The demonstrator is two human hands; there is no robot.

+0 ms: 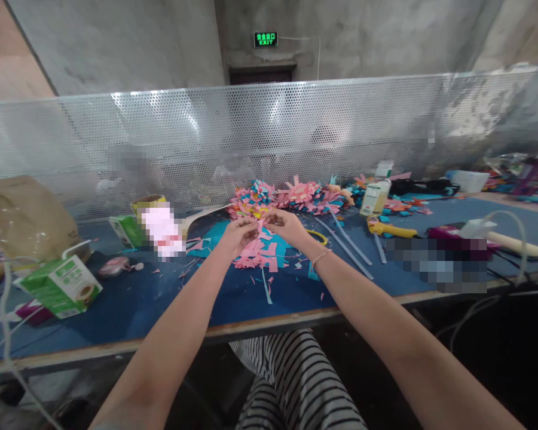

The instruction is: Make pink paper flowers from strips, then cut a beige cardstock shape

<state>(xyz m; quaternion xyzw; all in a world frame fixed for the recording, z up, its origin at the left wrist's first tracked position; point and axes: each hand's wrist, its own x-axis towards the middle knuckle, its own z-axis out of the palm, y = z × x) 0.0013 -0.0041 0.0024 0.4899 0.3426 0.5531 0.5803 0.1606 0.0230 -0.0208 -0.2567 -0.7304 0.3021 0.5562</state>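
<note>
My left hand and my right hand meet above the middle of the blue table. Between their fingertips is a small pink strip, pinched from both sides; whether it is paper or foam I cannot tell. Beneath my hands lie cut pink pieces on a bright blue sheet. Just behind them is a heap of pink, blue and yellow frilled flowers. A yellow ring, perhaps a tape roll, shows partly behind my right wrist.
Clear glue sticks and a yellow-handled glue gun lie to the right, near a bottle and a power strip with cords. Green cartons and a lit phone stand left. A perforated metal screen closes the back.
</note>
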